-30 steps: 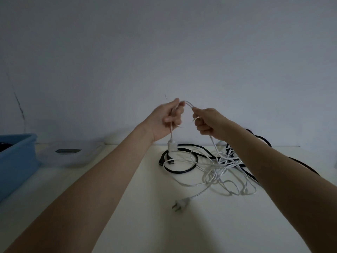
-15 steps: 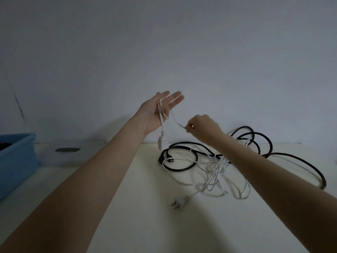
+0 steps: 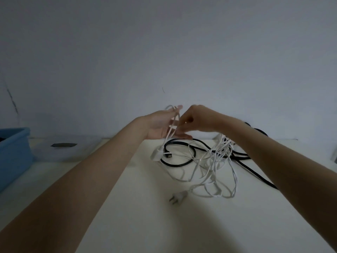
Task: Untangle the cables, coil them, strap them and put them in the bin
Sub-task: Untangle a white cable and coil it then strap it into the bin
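A tangle of white cable (image 3: 215, 167) lies on the white table (image 3: 164, 225), over a black cable (image 3: 182, 162) that loops under it. My left hand (image 3: 160, 125) is raised above the pile, palm up with fingers straight, and loops of the white cable hang over its fingers; a white connector (image 3: 156, 155) dangles from them. My right hand (image 3: 197, 118) is right beside it with curled fingers pinching the white cable. The cable's two-pin plug (image 3: 177, 197) rests on the table in front of the pile.
A blue bin (image 3: 12, 152) stands at the left edge, with something dark inside. Next to it sits a clear plastic box (image 3: 62, 148) with a dark label. A pale wall rises right behind the table.
My right hand has come up and left from the pile to my left hand, laying another loop of white cable over the left fingers. The connector swung lower and left.
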A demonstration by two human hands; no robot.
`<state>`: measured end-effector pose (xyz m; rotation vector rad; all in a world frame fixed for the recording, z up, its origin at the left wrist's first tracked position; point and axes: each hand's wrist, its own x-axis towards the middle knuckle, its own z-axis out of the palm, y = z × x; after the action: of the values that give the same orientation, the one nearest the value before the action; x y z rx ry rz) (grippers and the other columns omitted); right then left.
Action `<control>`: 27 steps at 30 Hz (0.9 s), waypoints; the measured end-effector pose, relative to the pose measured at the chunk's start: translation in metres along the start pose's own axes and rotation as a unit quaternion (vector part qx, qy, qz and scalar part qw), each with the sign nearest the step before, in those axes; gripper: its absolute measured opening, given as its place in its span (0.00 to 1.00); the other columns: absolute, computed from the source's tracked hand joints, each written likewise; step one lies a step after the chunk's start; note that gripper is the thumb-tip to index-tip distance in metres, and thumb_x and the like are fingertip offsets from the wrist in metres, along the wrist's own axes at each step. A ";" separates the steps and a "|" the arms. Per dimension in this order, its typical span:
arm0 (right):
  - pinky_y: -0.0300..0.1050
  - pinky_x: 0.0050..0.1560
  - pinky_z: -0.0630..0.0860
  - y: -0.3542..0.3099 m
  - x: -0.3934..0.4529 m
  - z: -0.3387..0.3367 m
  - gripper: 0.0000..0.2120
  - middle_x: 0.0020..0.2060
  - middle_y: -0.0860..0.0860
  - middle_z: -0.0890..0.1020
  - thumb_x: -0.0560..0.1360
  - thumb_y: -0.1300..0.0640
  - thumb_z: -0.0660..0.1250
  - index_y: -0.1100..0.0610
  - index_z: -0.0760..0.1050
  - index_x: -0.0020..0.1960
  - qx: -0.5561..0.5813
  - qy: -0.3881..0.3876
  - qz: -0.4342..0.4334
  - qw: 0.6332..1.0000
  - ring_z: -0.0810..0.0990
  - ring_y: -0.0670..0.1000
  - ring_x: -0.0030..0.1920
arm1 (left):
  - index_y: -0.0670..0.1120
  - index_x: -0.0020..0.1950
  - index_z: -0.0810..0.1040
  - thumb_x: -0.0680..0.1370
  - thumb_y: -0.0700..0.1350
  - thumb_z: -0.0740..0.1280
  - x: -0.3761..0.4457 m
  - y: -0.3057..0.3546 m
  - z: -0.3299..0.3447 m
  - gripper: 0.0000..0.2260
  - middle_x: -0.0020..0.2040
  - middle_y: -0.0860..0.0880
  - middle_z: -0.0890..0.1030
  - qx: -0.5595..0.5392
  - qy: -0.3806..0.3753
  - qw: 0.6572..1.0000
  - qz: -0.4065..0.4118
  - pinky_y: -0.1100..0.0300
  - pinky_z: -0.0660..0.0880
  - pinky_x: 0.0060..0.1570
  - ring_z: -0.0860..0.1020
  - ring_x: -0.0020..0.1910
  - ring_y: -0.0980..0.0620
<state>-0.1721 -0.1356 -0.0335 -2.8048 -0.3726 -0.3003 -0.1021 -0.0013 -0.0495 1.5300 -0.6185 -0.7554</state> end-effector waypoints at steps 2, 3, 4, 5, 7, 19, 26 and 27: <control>0.34 0.24 0.58 0.007 0.001 -0.008 0.19 0.17 0.44 0.65 0.69 0.51 0.74 0.53 0.70 0.25 0.009 0.034 0.021 0.999 0.63 0.43 0.19 | 0.49 0.59 0.72 0.83 0.54 0.51 -0.006 0.000 0.006 0.14 0.48 0.43 0.82 0.058 -0.036 0.997 -0.027 0.66 0.78 0.32 0.81 0.34 0.51; 0.34 0.24 0.56 0.011 0.001 -0.011 0.22 0.18 0.44 0.64 0.68 0.50 0.74 0.53 0.66 0.24 0.014 0.044 0.037 0.998 0.61 0.43 0.19 | 0.49 0.57 0.72 0.83 0.54 0.51 -0.007 0.000 0.006 0.15 0.44 0.44 0.82 0.066 -0.038 0.996 -0.042 0.71 0.71 0.23 0.77 0.27 0.57; 0.34 0.24 0.55 0.016 -0.001 -0.016 0.22 0.19 0.44 0.63 0.67 0.49 0.74 0.54 0.64 0.24 0.022 0.050 0.052 0.997 0.60 0.43 0.19 | 0.48 0.58 0.72 0.83 0.54 0.51 -0.008 -0.002 0.005 0.15 0.39 0.46 0.82 0.062 -0.047 0.996 -0.054 0.72 0.63 0.18 0.70 0.21 0.61; 0.35 0.25 0.55 0.022 -0.003 -0.020 0.22 0.20 0.46 0.63 0.67 0.50 0.74 0.55 0.64 0.25 0.038 0.058 0.066 0.995 0.59 0.43 0.20 | 0.48 0.60 0.72 0.83 0.54 0.51 -0.008 -0.004 0.003 0.15 0.35 0.47 0.80 0.053 -0.062 0.995 -0.058 0.73 0.59 0.17 0.65 0.18 0.61; 0.36 0.26 0.55 0.034 -0.007 -0.025 0.20 0.22 0.48 0.63 0.68 0.51 0.73 0.57 0.66 0.27 0.081 0.091 0.091 0.988 0.59 0.43 0.22 | 0.49 0.64 0.72 0.82 0.55 0.50 -0.009 -0.006 -0.002 0.18 0.31 0.50 0.75 0.018 -0.100 0.994 -0.045 0.73 0.53 0.17 0.60 0.15 0.61; 0.51 0.61 0.73 0.044 0.006 0.017 0.15 0.53 0.58 0.81 0.78 0.55 0.61 0.65 0.77 0.57 0.175 0.071 0.136 0.973 0.79 0.56 0.52 | 0.55 0.71 0.66 0.77 0.51 0.58 -0.019 0.033 0.022 0.21 0.57 0.47 0.80 -0.110 -0.181 0.971 0.115 0.71 0.72 0.19 0.82 0.33 0.55; 0.43 0.50 0.70 0.014 0.008 0.053 0.14 0.53 0.55 0.76 0.76 0.61 0.63 0.62 0.66 0.59 0.061 -0.024 0.097 0.993 0.75 0.53 0.52 | 0.64 0.74 0.54 0.82 0.51 0.53 0.009 0.045 0.026 0.21 0.78 0.55 0.52 -0.244 0.035 0.950 0.192 0.30 0.64 0.60 0.60 0.71 0.30; 0.42 0.49 0.70 0.015 0.006 0.054 0.12 0.54 0.56 0.77 0.76 0.63 0.62 0.61 0.66 0.58 0.063 -0.023 0.094 0.993 0.75 0.53 0.52 | 0.66 0.74 0.50 0.83 0.52 0.52 0.007 0.045 0.022 0.22 0.78 0.56 0.49 -0.183 0.059 0.963 0.192 0.31 0.62 0.61 0.58 0.72 0.31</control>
<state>-0.1535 -0.1316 -0.0862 -2.7002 -0.1309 -0.1643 -0.1125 -0.0253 -0.0060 1.0639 -0.6234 -0.4470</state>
